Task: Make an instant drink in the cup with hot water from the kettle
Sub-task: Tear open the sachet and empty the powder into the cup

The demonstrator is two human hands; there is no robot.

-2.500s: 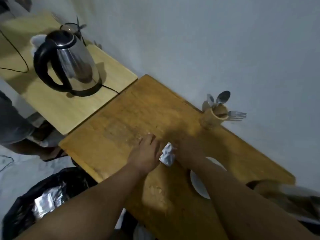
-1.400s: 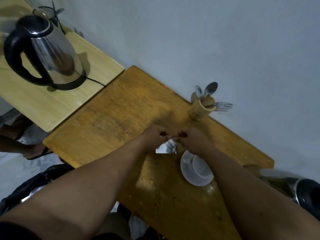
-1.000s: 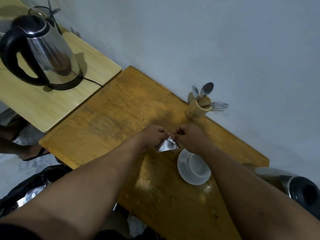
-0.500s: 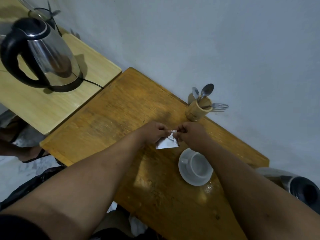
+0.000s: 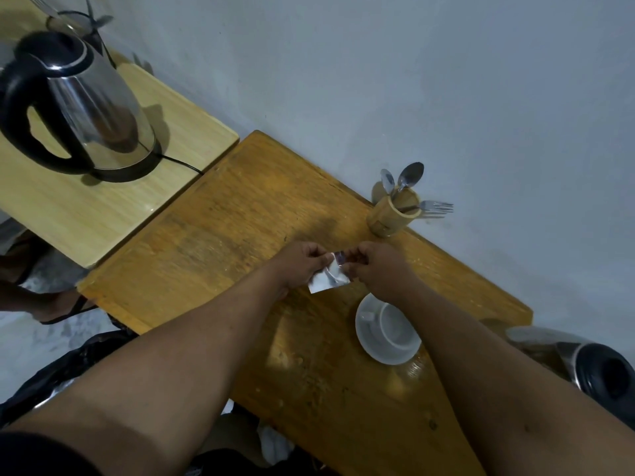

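Sachet [image 5: 328, 278], small silver foil, crinkled, pinched btwn left hand [image 5: 298, 266] & right hand [image 5: 376, 269].

I count two tables: a pale one [image 5: 86, 214] and a darker one [image 5: 240, 218]. One kettle [image 5: 79, 104], one cup [image 5: 395, 326] on one saucer [image 5: 369, 341], one silver sachet [image 5: 326, 278]. One wooden holder [image 5: 391, 214] with two spoons [image 5: 410, 175] and one fork [image 5: 436, 206]. Two hands: left [image 5: 299, 266], right [image 5: 378, 269].
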